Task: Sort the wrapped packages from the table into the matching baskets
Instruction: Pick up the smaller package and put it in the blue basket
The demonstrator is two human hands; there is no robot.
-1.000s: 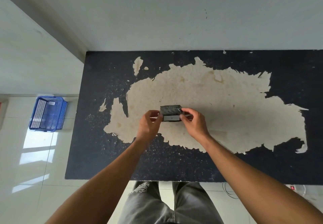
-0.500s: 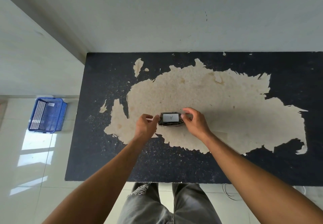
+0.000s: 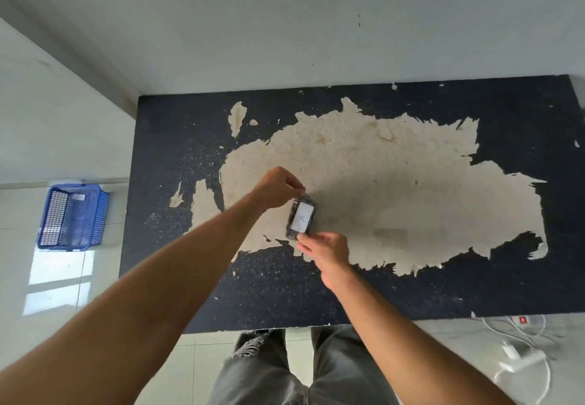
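A small dark wrapped package [image 3: 301, 217] with a white label marked "A" sits between my hands over the middle of the table [image 3: 411, 290]. It stands lengthwise, one end far, one end near. My left hand [image 3: 278, 187] pinches its far end. My right hand [image 3: 323, 249] grips its near end. A blue mesh basket [image 3: 72, 216] stands on the floor to the left of the table, with a small white tag on its inner wall.
The tabletop is black with a large worn beige patch [image 3: 395, 183]. A white wall runs behind it. White cables and a power strip with a red switch [image 3: 522, 320] lie on the floor at the lower right. My legs are at the table's near edge.
The package has turned from crosswise to lengthwise, its label "A" now facing up. My left hand moved to the far end and my right hand to the near end.
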